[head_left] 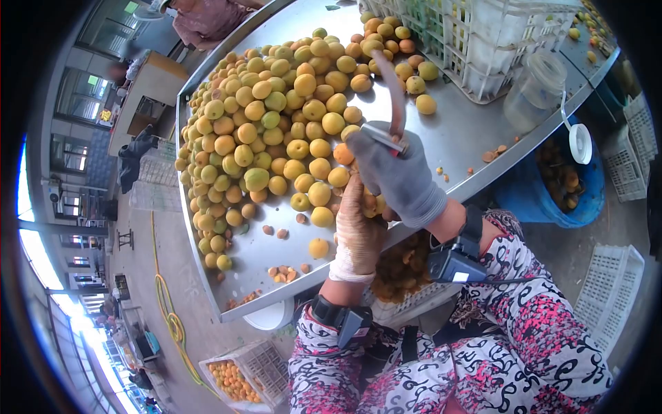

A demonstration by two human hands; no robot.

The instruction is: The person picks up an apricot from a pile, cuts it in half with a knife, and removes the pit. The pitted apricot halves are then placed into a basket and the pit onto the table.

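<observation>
My right hand (pixel 403 176), in a grey glove, is closed round a knife (pixel 396 96) whose curved blade points up and away from me. Right beside it, my left hand (pixel 358 231), in a stained pale glove, is closed on an orange apricot (pixel 343 154). The two hands meet at this fruit, and the right fingers hide part of it. A large heap of yellow and greenish apricots (pixel 265 110) spreads over the metal table (pixel 414 141) in front of both hands. Several brown apricot stones (pixel 283 273) lie near the table's front edge.
A white plastic crate (pixel 483 48) and a clear jar (pixel 534 93) stand at the table's right. Below are a blue tub (pixel 589 207), a crate of split fruit (pixel 400 272) and a crate of apricots (pixel 238 379). Another person (pixel 207 24) stands across the table.
</observation>
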